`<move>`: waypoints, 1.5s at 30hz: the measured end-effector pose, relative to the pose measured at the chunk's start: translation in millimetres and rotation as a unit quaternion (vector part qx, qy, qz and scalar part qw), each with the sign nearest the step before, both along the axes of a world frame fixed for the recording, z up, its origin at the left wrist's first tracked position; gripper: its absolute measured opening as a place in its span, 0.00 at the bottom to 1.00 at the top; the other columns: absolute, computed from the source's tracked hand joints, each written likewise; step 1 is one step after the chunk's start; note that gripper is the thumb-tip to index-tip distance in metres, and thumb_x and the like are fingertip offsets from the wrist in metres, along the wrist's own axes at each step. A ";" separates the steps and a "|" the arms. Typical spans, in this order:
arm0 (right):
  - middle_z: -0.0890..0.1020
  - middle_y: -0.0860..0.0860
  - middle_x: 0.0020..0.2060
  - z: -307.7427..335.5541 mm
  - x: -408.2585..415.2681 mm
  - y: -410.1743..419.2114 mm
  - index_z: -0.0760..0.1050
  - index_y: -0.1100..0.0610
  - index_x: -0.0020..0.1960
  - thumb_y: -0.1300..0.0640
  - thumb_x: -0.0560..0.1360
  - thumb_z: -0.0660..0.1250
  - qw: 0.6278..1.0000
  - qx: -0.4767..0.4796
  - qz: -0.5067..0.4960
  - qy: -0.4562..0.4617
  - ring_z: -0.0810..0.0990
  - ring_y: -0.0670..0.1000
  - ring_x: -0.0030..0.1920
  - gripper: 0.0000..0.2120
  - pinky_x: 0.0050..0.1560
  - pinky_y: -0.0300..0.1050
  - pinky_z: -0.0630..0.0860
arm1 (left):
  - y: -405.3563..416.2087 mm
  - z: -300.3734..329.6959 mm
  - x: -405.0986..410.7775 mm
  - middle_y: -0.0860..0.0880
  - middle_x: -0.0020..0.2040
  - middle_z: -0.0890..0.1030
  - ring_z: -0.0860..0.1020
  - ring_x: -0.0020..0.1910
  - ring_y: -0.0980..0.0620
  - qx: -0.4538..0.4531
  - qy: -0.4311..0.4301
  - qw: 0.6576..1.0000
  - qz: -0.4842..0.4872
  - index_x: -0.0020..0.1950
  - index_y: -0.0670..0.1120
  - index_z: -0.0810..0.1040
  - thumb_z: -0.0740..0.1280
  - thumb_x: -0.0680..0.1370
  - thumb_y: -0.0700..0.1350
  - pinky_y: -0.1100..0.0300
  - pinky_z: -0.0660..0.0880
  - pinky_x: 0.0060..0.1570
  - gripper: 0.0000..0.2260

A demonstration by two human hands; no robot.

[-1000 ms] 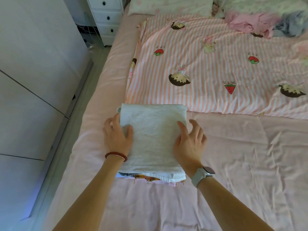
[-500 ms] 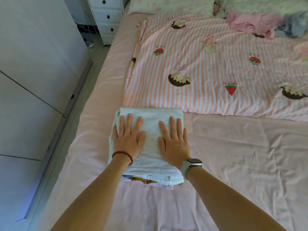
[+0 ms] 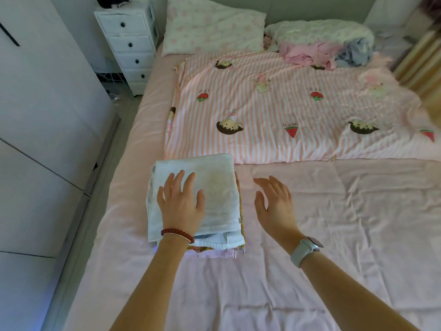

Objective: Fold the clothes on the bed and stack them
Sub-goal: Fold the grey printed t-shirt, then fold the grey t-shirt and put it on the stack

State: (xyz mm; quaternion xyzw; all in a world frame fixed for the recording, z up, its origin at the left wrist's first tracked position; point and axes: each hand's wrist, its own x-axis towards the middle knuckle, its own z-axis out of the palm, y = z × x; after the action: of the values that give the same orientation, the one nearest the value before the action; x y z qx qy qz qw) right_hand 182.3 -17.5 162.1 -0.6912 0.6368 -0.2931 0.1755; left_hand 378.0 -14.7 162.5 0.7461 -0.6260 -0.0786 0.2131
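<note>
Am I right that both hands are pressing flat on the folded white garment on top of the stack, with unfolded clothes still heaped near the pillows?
Not quite. In the head view only the left hand lies flat on the folded white garment; the right hand is open over the pink sheet beside the stack. Unfolded clothes do remain near the pillows.
</note>
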 end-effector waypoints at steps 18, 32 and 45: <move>0.76 0.51 0.62 45.7 -463.6 347.7 0.71 0.54 0.66 0.56 0.79 0.56 0.954 0.162 -0.252 0.015 0.73 0.53 0.63 0.16 0.63 0.44 0.67 | 215.1 43.6 -467.7 0.49 0.67 0.71 0.68 0.66 0.49 0.079 -0.037 0.944 -0.319 0.68 0.48 0.68 0.58 0.79 0.49 0.55 0.64 0.62 0.18; 0.77 0.55 0.61 58.9 -759.7 502.7 0.72 0.57 0.65 0.58 0.79 0.57 0.865 0.129 -0.483 -0.028 0.73 0.56 0.61 0.16 0.59 0.50 0.70 | 302.4 66.2 -852.7 0.51 0.65 0.72 0.69 0.63 0.50 0.012 -0.060 0.831 -0.553 0.66 0.50 0.71 0.60 0.78 0.49 0.56 0.63 0.60 0.17; 0.75 0.53 0.62 54.7 -1027.2 360.6 0.69 0.53 0.67 0.54 0.79 0.55 0.883 0.196 -0.426 0.018 0.72 0.54 0.62 0.17 0.60 0.45 0.68 | 168.0 41.9 -1111.8 0.52 0.65 0.72 0.69 0.64 0.51 0.031 -0.041 0.834 -0.549 0.67 0.51 0.70 0.59 0.78 0.51 0.58 0.63 0.60 0.17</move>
State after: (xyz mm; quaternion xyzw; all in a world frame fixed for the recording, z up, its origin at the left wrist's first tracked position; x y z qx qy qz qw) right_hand -844.8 343.1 216.8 -0.3100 0.9174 -0.1960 0.1544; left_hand -733.8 153.3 204.3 0.2887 -0.9380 -0.1715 0.0855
